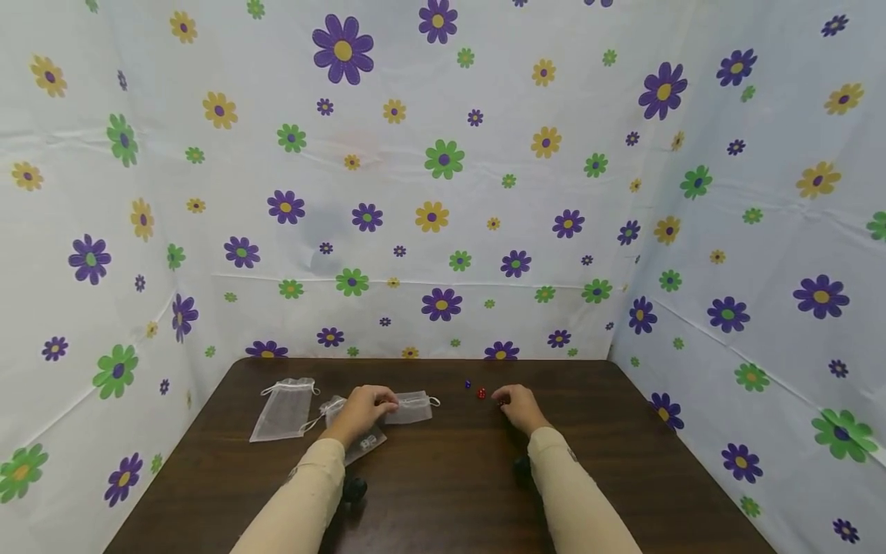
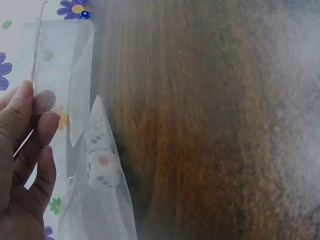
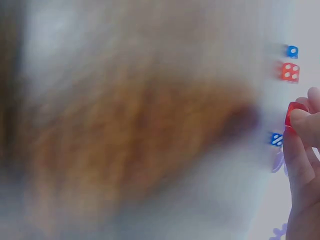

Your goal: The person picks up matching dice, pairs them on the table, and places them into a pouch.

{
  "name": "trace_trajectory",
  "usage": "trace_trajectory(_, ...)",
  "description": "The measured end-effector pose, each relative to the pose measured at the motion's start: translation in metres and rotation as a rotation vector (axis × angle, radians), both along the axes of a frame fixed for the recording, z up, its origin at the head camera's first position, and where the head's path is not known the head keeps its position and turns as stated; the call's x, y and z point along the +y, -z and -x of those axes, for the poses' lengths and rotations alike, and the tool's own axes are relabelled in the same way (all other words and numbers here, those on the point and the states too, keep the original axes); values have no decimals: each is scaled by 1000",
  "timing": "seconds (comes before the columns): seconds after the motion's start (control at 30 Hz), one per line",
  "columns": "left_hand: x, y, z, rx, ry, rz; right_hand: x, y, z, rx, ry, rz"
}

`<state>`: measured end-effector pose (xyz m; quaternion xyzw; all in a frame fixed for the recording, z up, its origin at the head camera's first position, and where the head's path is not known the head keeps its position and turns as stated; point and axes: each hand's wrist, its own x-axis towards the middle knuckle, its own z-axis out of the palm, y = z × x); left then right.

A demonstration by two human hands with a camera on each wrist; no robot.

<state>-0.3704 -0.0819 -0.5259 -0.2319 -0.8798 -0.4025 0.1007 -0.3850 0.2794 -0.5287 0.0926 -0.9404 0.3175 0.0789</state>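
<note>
My left hand (image 1: 357, 415) pinches a white mesh drawstring bag (image 2: 80, 60) between thumb and fingers, and one fingertip shows through the sheer cloth. Beside that hand lies another mesh bag (image 2: 112, 215) with white dice (image 2: 102, 170) inside. On the right, my right hand (image 1: 524, 408) pinches a red die (image 3: 290, 114) between thumb and fingertips. Just beyond its fingers sit a second red die (image 3: 290, 72) and a small blue die (image 3: 292, 51). Another blue die (image 3: 276, 139) lies close to the held die in the right wrist view.
A further mesh bag (image 1: 284, 412) lies flat at the left of the dark wooden table (image 1: 457, 492). Flower-printed white sheets (image 1: 443, 231) enclose the table at the back and both sides. Dark round objects (image 1: 354, 490) show by the wrists.
</note>
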Motion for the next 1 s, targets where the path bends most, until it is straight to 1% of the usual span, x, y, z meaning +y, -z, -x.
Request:
trace_trajectory(0.1, 1, 2, -2, 6, 7, 5, -4, -2, -1, -9, -14, 25)
trace_trajectory(0.27, 3, 7, -6, -18, 16, 11, -11, -3, -5, -31, -41, 58)
trace_trajectory(0.37, 6, 7, -5, 5, 30, 10, -15, -5, -5, -30, -51, 75)
trace_trajectory(0.53, 9, 3, -2, 29, 49, 18, -22, -8, -2, 4, -92, 67)
trace_trajectory(0.7, 11, -5, -2, 13, 44, 17, -27, -11, 4, 32, -127, 62)
trace_trajectory(0.8, 12, -8, -2, 21, 48, 18, -30, -12, 8, 28, -139, 57)
trace_trajectory(1.0, 14, -7, 0, 12, 61, 11, -34, -12, 10, -5, -149, 35)
